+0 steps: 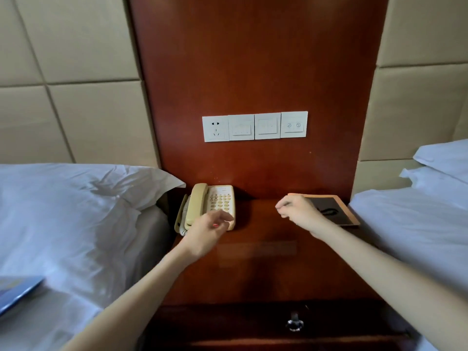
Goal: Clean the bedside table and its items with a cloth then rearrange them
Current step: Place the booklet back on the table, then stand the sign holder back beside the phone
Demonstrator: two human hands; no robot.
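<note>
A dark red wooden bedside table [263, 264] stands between two beds. At its back left sits a beige corded telephone [210, 202], handset on its cradle. A flat dark card with an orange border [334, 210] lies at the back right. My left hand [206, 230] hovers over the phone's front edge, fingers loosely curled with nothing in them. My right hand [298, 211] hangs in a loose fist beside the card's left end, partly covering it. No cloth is in view.
White pillows and bedding flank the table on the left [76, 211] and the right [417, 219]. A blue folder [17, 292] lies on the left bed. Switches and a socket [254, 126] sit on the wood panel behind. A drawer knob [294, 323] shows below.
</note>
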